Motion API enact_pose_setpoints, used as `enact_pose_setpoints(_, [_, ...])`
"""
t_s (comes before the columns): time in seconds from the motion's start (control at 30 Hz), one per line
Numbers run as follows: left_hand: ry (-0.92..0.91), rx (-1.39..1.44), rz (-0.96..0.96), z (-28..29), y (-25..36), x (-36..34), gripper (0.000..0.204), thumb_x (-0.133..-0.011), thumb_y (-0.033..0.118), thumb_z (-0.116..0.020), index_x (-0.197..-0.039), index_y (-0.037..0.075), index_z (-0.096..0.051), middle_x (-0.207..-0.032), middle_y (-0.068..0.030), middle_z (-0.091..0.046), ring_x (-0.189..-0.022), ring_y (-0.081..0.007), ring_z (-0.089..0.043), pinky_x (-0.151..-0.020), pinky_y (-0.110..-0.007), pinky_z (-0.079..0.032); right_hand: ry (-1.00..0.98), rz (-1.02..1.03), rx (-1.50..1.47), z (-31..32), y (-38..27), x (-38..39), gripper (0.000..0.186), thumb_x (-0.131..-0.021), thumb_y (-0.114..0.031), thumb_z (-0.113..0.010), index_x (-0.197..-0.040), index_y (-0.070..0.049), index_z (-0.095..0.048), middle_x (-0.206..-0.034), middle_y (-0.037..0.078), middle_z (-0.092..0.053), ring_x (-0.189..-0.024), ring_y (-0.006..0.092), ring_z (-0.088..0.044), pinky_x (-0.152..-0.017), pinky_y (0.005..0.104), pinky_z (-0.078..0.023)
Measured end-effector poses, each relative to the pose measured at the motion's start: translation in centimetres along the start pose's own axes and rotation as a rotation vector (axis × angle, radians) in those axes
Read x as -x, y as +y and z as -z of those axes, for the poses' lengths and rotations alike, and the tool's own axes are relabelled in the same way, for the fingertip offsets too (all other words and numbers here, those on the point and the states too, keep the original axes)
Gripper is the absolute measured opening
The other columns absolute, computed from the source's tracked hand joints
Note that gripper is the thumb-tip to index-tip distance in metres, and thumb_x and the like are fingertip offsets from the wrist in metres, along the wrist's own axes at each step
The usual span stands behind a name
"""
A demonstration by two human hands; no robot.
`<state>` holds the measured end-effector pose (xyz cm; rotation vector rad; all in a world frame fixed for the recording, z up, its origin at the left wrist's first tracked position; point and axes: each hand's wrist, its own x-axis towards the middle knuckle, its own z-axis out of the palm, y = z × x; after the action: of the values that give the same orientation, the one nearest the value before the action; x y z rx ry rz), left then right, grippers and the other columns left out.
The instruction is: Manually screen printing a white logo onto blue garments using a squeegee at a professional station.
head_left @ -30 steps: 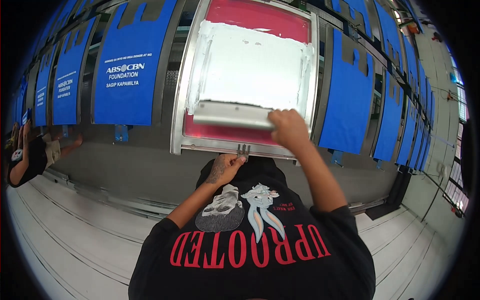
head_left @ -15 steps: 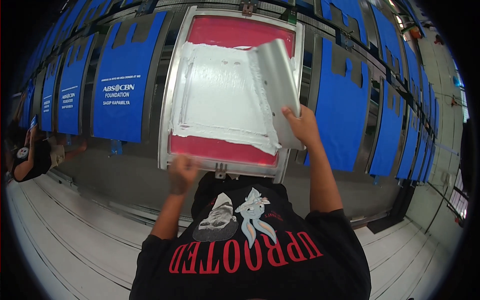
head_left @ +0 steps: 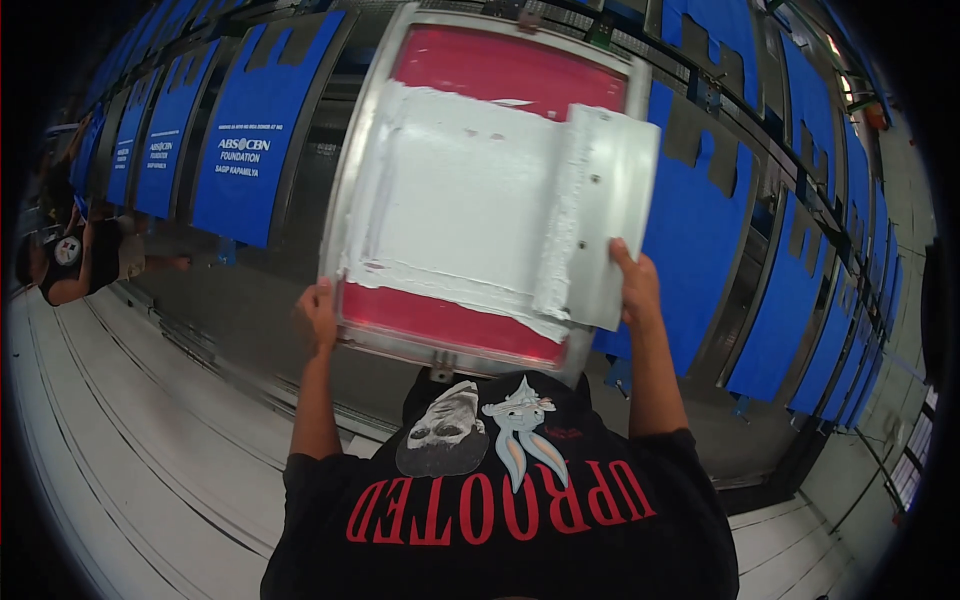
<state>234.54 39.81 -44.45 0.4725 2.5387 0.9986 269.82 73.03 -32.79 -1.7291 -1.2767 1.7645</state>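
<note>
A metal-edged printing screen point(head_left: 366, 165) with red mesh point(head_left: 500, 62) lies in front of me. White ink point(head_left: 460, 190) covers most of its middle, with thick ridges along the borders. My right hand point(head_left: 640, 283) is closed round the outer edge of a wide silver squeegee point(head_left: 612, 220), thumb on its face. This squeegee lies over the screen's right side, its inner edge coated with ink. At the screen's lower left corner, my left hand point(head_left: 317, 318) grips the metal frame, its fingers partly hidden.
Blue bag-shaped sheets with cut-out handles lie on dark boards along the long rack, such as a printed one point(head_left: 250, 135) on the left and a plain one point(head_left: 690, 215) on the right. A person point(head_left: 85, 250) stands at the far left. A hinge clamp point(head_left: 441, 365) sits at the screen's near edge.
My left hand has gone from a blurred spot near the screen's lower corner to a grip on its frame. The squeegee has turned flatter and shifted right, showing its inked edge.
</note>
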Motion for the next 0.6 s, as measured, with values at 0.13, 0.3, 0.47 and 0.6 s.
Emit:
enact_pose_setpoints(0.13, [-0.151,0.11,-0.08,-5.1,6.4,5.9,0.045,-0.098,0.041,-0.056,-0.086,-0.002,-0.062,-0.065,-0.0098,-0.05,-0.066,-0.014,-0.044,-0.059,-0.035,-0.04,0.116,0.172,-0.111,10.5,3.0,2.7,0.047,-0.094,-0.037,-0.066,-0.117,0.004,-0.06,-0.101,0.013,-0.07,-0.085,0.0227,-0.07,-0.075,0.0366,-0.058])
enact_pose_setpoints(0.3, [-0.298,0.245,-0.148,-11.0,12.3,11.5,0.048,-0.095,0.047,-0.059,-0.091,0.0,-0.067,-0.068,-0.0114,-0.06,-0.065,-0.019,-0.055,-0.061,-0.037,-0.044,0.375,0.165,-0.092,21.4,3.3,5.9,0.052,-0.094,-0.04,-0.064,-0.119,0.006,-0.059,-0.107,0.017,-0.069,-0.092,0.0258,-0.069,-0.08,0.0393,-0.057])
enact_pose_setpoints(0.47, [-0.394,0.19,-0.177,-15.1,16.5,15.8,0.055,-0.089,0.055,-0.063,-0.099,0.001,-0.07,-0.079,-0.0178,-0.068,-0.075,-0.0322,-0.066,-0.068,-0.042,-0.05,0.359,0.239,-0.157,30.3,5.5,4.4,0.053,-0.094,-0.04,-0.065,-0.117,0.007,-0.06,-0.106,0.019,-0.068,-0.09,0.0271,-0.069,-0.079,0.0413,-0.057])
enact_pose_setpoints(0.6, [-0.32,0.118,-0.113,-17.5,16.2,18.3,0.055,-0.091,0.053,-0.062,-0.086,-0.001,-0.065,-0.066,-0.0161,-0.056,-0.06,-0.0251,-0.047,-0.059,-0.04,-0.042,0.393,0.191,-0.161,30.4,3.3,3.4,0.053,-0.089,-0.043,-0.071,-0.111,0.005,-0.062,-0.1,0.015,-0.068,-0.085,0.0247,-0.068,-0.075,0.0389,-0.056])
